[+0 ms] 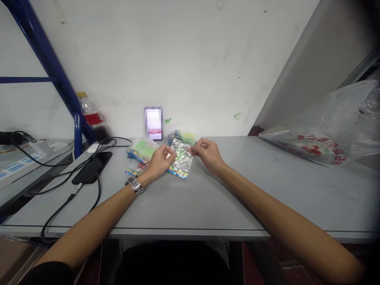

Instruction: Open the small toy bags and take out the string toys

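Note:
Between my two hands is a clear, crinkly plastic packet (181, 158) with a colourful printed strip along its lower edge. My left hand (160, 160) pinches its left side, thumb against fingers. At the upper right side my right hand (209, 154) is closed with its fingertips on the packet. Something greenish shows through the plastic. Left of it lie more packets with green contents (144, 147) and patterned strips, partly behind my left hand. Behind the held packet, more blue-edged and green packets (188, 137) rest near the wall. A metal watch (135, 185) is on my left wrist.
A lit phone (153, 123) leans on the wall. A black phone (92, 168) with cables lies left, near a white power strip (32, 160). A bottle (92, 114) stands by the blue frame (47, 59). A plastic bag (320, 130) sits at right on the grey table (190, 209).

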Demonstrator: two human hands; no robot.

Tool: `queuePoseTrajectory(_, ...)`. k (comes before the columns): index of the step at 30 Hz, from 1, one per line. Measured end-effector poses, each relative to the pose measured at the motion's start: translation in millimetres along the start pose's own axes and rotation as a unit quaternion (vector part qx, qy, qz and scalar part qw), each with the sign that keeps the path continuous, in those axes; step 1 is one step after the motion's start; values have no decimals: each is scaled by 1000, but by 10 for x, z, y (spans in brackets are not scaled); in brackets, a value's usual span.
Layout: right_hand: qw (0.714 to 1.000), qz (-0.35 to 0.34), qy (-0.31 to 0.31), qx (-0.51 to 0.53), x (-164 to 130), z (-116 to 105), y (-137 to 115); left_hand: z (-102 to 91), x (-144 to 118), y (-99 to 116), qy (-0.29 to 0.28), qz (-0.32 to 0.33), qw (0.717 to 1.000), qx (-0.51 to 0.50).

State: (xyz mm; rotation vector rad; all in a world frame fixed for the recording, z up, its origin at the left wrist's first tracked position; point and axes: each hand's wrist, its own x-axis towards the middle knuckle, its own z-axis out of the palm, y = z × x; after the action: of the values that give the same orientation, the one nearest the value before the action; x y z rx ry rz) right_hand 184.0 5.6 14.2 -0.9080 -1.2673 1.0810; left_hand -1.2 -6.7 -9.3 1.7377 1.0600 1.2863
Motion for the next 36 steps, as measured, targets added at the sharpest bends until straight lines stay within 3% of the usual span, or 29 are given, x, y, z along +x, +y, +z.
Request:
queuePoseTrajectory(3,1000,6,0,-21,-17,5,-14,-52,30,35,35,33,993,104)
queuePoseTrajectory(6,999,22,-8,-32,-41,8,-41,-183,81,89,64,68,967,238)
queuePoseTrajectory(10,998,34,-12,-52,-54,5,-59,-433,135,132,86,84,866,486)
queuePoseTrajectory(13,997,33,-13,-62,-46,-2,-48,-573,139,135,87,6,791,606)
queuePoseTrajectory(15,997,31,-17,-64,-38,-8,-37,-620,128,139,85,-39,771,630)
queuePoseTrajectory(18,997,27,-20,-67,-31,-17,-26,-645,109,153,109,-73,759,638)
queuePoseTrajectory(23,997,24,-17,-69,-31,-20,-32,-741,83,160,236,-123,724,636)
queuePoseTrajectory(26,997,27,-16,-70,-32,-13,-40,-844,59,161,276,-181,708,624)
queuePoseTrajectory(29,997,29,-17,-71,-34,-9,-50,-925,35,196,277,-213,714,607)
queuePoseTrajectory(33,997,30,-23,-73,-37,-17,-63,-985,18,251,233,-300,739,556)
queuePoseTrajectory(36,996,27,-27,-77,-40,-30,-65,-1000,12,265,209,-325,754,532)
